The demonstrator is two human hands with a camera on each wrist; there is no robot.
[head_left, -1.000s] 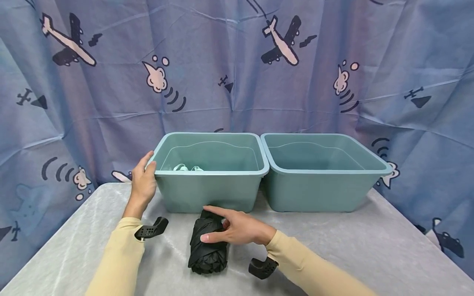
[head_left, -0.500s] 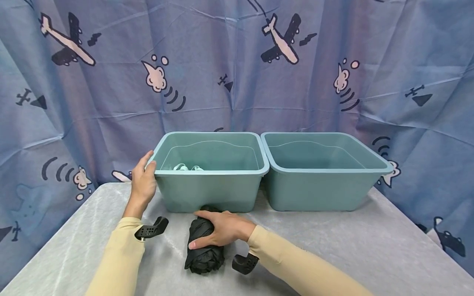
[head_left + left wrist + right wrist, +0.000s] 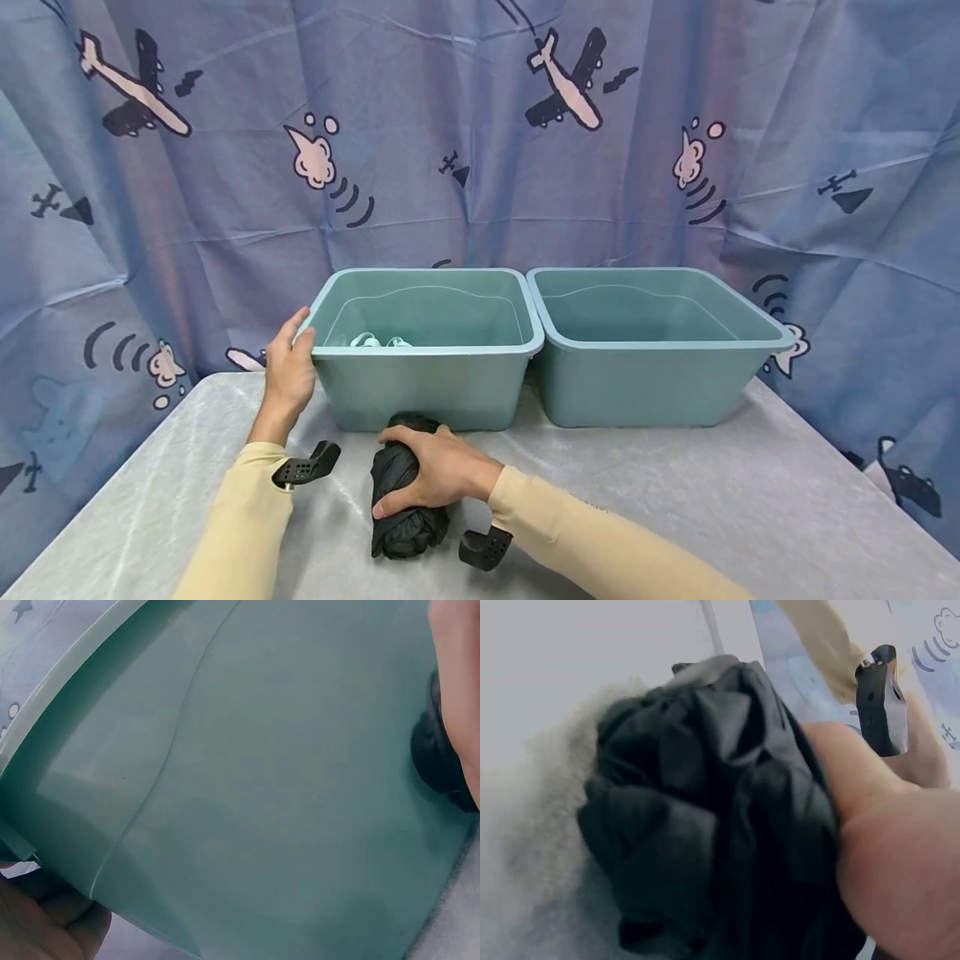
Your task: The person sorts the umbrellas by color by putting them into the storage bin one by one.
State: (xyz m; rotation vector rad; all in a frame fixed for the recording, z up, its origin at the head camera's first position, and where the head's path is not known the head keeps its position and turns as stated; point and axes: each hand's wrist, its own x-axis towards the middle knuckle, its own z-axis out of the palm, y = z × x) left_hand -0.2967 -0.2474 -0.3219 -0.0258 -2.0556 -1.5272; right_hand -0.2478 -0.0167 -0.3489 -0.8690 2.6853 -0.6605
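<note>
My right hand (image 3: 442,469) reaches over a folded black umbrella (image 3: 396,492), gripping it with the thumb on its near side and the fingers round its far part. In the right wrist view the pleated, gathered fabric of the umbrella (image 3: 705,802) fills the middle, with the thumb along its right side. The umbrella lies in front of the left green tub (image 3: 420,392). My left hand (image 3: 288,379) holds that tub at its left rim. Curled fingers (image 3: 86,930) show under the rim in the left wrist view. Small white items (image 3: 366,340) lie inside the left tub.
A second green tub (image 3: 637,387) stands right beside the first, their rims close together. Both rest on a pale grey tabletop (image 3: 600,483). Behind them hangs a blue curtain (image 3: 420,100) with an airplane print.
My right hand has moved left and closed round the umbrella, which has shifted slightly left. The left hand stays at the tub's rim.
</note>
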